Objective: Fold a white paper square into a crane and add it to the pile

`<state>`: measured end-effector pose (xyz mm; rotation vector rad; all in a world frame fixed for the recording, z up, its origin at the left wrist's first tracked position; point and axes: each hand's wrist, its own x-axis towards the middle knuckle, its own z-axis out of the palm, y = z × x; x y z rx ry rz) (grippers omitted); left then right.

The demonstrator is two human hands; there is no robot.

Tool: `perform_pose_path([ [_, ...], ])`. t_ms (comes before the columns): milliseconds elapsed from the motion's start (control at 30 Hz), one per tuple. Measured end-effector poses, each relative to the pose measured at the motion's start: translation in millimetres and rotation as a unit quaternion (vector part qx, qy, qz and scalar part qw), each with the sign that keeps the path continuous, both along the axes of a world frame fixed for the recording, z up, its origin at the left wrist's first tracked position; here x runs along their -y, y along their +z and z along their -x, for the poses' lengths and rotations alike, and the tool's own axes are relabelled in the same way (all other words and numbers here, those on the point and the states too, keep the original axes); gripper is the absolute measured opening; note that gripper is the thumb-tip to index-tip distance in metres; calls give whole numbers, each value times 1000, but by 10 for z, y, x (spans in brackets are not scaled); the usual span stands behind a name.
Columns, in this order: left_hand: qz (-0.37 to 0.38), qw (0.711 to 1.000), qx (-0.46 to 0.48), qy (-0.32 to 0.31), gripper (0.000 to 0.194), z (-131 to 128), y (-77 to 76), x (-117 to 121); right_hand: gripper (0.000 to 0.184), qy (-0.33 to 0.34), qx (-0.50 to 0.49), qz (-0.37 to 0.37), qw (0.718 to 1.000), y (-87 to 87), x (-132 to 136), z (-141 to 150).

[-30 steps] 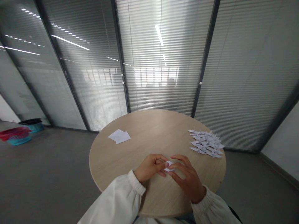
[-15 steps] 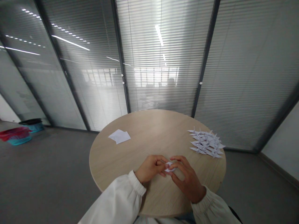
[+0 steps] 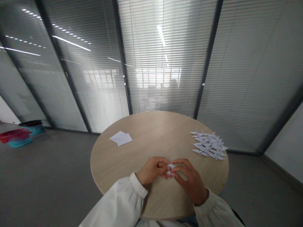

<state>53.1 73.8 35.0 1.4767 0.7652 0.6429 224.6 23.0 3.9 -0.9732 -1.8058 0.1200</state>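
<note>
While both hands are over the near part of the round table (image 3: 156,129), the left hand (image 3: 151,171) is closed on a small white paper (image 3: 170,165), pinching it between thumb and fingers. Right hand (image 3: 191,182) has its fingertips on the same paper from the other side, fingers curved, gripping lightly. Paper sits between the two hands, above the table's near half, mostly covered by fingers, so can't read its exact shape. White sheets (image 3: 121,138), overlapping and flat, lie on the table's left side. Pile of pointed folded paper pieces (image 3: 209,145) is on the table's right side, near the edge. Red-lined bin (image 3: 17,137) and black-lined bin (image 3: 33,126) stand on the floor, well left of the table. Glass partition with blinds (image 3: 163,56) runs behind the table
</note>
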Motion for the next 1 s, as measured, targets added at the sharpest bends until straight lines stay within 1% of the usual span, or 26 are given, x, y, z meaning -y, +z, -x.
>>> perform_pose_path([
  [200, 26, 999, 22, -5, 40, 2, 41, 11, 18, -1, -41, 33, 999, -16, 12, -31],
  [367, 36, 998, 41, -20, 39, 6, 29, 5, 23, -11, -59, 52, 997, -18, 17, -51],
  [633, 34, 998, 50, -24, 48, 3, -9, -3, 25, 0, -66, 81, 995, -5, -10, -53],
  [833, 15, 998, 50, -25, 62, 4, -18, 6, 24, 12, -52, 89, 995, -29, -25, -65],
  [1000, 4, 999, 44, -30, 65, 0, -21, 10, 23, 5, -35, 90, 995, -54, -36, -64],
])
